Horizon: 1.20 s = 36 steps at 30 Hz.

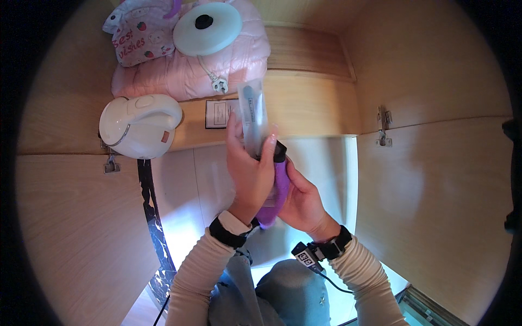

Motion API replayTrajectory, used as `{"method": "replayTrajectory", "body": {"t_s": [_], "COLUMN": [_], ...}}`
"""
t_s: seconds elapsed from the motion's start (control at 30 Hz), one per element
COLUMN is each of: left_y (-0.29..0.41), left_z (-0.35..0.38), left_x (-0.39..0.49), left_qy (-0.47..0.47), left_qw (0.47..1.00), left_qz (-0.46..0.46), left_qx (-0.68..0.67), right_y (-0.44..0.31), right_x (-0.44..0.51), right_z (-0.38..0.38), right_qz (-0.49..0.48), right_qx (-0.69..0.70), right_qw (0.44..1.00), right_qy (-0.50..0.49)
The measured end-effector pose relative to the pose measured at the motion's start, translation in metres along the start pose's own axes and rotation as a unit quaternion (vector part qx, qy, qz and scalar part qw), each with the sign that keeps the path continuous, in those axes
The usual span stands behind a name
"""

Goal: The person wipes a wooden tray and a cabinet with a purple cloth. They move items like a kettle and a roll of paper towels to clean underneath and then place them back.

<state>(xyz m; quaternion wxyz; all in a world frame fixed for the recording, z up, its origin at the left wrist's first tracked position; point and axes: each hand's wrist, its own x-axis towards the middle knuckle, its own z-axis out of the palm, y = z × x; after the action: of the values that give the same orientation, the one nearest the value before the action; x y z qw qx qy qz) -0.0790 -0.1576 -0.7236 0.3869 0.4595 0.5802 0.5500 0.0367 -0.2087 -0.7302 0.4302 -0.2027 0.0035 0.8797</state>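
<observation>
My left hand (249, 175) grips a long, clear plastic package (253, 116) that bears a small printed label; a bluish item shows through it. Right beside it, my right hand (304, 199) holds a purple item with a black end (281, 179), upright between my two palms; what exactly it is I cannot tell. Part of the purple item is hidden behind my left hand and wrist. Beyond the package, on the shelf, lies a flat printed card with a dark border (218, 114).
A white electric kettle (142, 126) lies at the shelf's left. Behind it, a folded pink quilted item (191, 77) carries a white round lid-like object (208, 30), a power plug (220, 84) and a strawberry-print bag (140, 36). Open wooden cabinet doors (432, 183) stand on both sides.
</observation>
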Motion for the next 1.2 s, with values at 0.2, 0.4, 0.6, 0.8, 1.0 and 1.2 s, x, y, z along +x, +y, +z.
{"method": "replayTrajectory", "body": {"t_s": [0.2, 0.4, 0.6, 0.8, 1.0, 1.2], "left_y": [-0.009, 0.000, -0.004, -0.011, 0.002, -0.010], "left_z": [0.007, -0.006, 0.012, -0.011, 0.003, -0.004], "left_x": [-0.024, -0.016, -0.029, -0.017, -0.039, -0.004], "left_qy": [-0.146, -0.162, -0.144, -0.195, -0.206, -0.127], "left_qw": [0.985, 0.927, 0.981, 0.956, 0.976, 0.978], "left_qz": [0.080, -0.081, 0.084, -0.043, 0.031, -0.083], "left_qx": [0.049, -0.329, -0.103, -0.214, -0.061, -0.141], "right_y": [-0.007, 0.009, -0.007, 0.009, -0.016, 0.018], "right_x": [0.019, 0.012, 0.019, 0.010, 0.030, 0.036], "right_z": [0.026, 0.046, 0.040, 0.044, 0.023, 0.005], "right_qz": [-0.084, -0.200, -0.129, -0.195, -0.155, -0.179], "right_qx": [-0.106, -0.568, -0.437, -0.658, -0.487, -0.527], "right_qw": [0.990, 0.798, 0.890, 0.727, 0.857, 0.831], "right_qy": [0.025, -0.023, 0.019, 0.001, 0.056, 0.014]}}
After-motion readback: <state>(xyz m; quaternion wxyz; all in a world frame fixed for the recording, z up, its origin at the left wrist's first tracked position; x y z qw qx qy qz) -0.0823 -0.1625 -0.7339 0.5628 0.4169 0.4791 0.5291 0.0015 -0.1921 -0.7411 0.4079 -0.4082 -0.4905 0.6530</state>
